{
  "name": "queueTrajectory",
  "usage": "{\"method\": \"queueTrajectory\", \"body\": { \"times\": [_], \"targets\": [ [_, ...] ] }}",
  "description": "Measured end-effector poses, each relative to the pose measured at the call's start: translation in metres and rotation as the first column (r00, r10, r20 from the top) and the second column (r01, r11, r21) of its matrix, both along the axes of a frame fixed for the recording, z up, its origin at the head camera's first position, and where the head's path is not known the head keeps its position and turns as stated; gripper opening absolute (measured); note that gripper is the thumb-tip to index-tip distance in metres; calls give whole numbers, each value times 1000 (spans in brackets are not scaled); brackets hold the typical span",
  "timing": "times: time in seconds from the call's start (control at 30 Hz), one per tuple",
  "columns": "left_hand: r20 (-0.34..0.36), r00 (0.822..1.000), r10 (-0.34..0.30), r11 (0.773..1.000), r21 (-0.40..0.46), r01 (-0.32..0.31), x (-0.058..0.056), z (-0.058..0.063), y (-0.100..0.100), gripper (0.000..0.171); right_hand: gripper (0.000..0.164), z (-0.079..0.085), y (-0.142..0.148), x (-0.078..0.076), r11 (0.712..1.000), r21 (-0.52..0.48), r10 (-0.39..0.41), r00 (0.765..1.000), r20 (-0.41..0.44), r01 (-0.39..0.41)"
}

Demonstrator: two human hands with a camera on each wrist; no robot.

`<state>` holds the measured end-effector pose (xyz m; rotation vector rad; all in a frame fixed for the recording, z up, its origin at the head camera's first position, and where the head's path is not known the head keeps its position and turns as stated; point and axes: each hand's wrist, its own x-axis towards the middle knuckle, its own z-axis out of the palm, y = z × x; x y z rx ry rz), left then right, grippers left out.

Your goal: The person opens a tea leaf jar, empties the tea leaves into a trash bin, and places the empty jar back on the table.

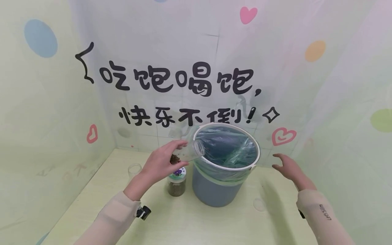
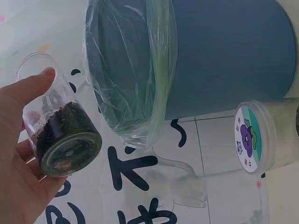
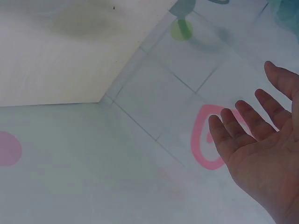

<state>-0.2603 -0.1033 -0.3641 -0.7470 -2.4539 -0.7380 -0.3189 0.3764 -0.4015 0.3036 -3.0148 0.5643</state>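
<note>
My left hand grips a clear jar tilted on its side, its open mouth at the left rim of a blue-grey bin. In the left wrist view, dark, crumbly bits lie toward the jar's base. A green translucent bag lines the bin and folds over its rim. My right hand hovers to the right of the bin, holding nothing, its fingers spread apart in the right wrist view. Below my left hand stands a lidded jar with a purple and green label on its lid and brown contents.
A clear glass vessel stands at the table's left, partly behind my left forearm. A clear, round, flat piece lies right of the bin on the pale table. Printed sheets with lettering and hearts rise behind and at both sides.
</note>
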Motion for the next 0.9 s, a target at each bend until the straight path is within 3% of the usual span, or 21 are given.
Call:
{"method": "queueTrajectory", "body": {
  "times": [0.47, 0.9],
  "targets": [
    [-2, 1000, -9, 1000, -14, 9, -1, 2, 3, 71, 52, 47, -27, -7, 998, -52, 21, 998, -51, -24],
    [5, 1000, -3, 1000, -19, 3, 0, 3, 4, 71, 54, 69, -58, -5, 986, -119, 111, 992, -63, -117]
  ]
}}
